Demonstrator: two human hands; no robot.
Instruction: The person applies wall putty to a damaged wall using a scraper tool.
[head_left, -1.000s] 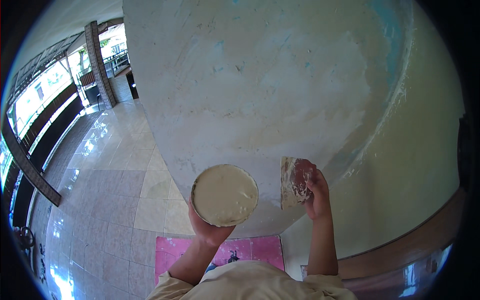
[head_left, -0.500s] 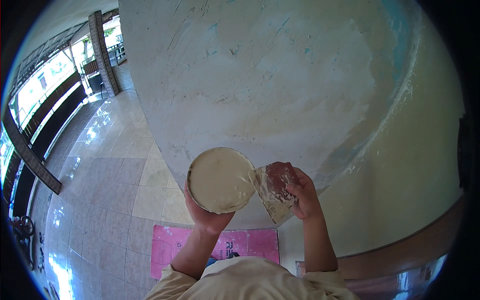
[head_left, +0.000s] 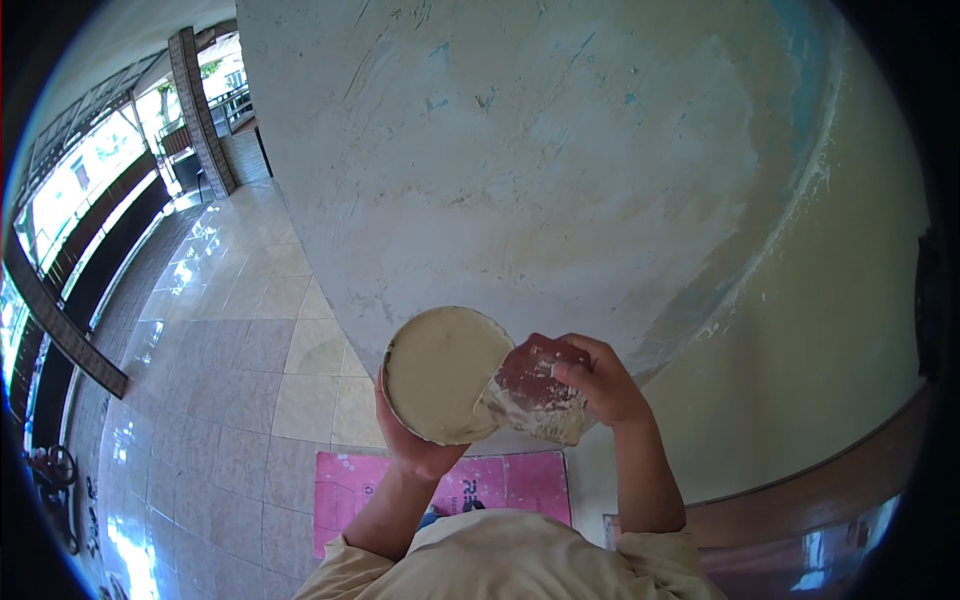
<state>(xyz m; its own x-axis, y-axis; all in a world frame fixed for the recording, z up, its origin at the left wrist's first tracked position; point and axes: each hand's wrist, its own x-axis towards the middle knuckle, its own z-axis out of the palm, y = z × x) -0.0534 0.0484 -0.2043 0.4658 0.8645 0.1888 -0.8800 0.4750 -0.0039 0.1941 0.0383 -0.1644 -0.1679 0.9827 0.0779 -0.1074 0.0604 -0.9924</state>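
My left hand (head_left: 428, 455) is wrapped round the underside and left side of a round tub (head_left: 404, 426), holding it up in front of me. Smooth cream putty (head_left: 445, 370) lies across its top. Between the thumb and fingers of my right hand (head_left: 612, 390) is a reddish-brown putty spreader (head_left: 535, 373), its lower part smeared with pale putty. The spreader's left edge meets the putty at the tub's right rim. Fingers under the tub are partly hidden.
Ahead stands a wall (head_left: 560, 200) patched with putty, scratches and blue traces. A pink board or sheet (head_left: 340, 490) lies on the floor below. Glossy tiles (head_left: 220, 420) stretch left toward a pillar (head_left: 200, 115) and railings. A brown ledge (head_left: 790, 510) curves at the lower right.
The spreader has turned and shifted left and slightly down, its edge now over the tub's right rim. Small lumps near that rim no longer show. The tub sits slightly lower and further right.
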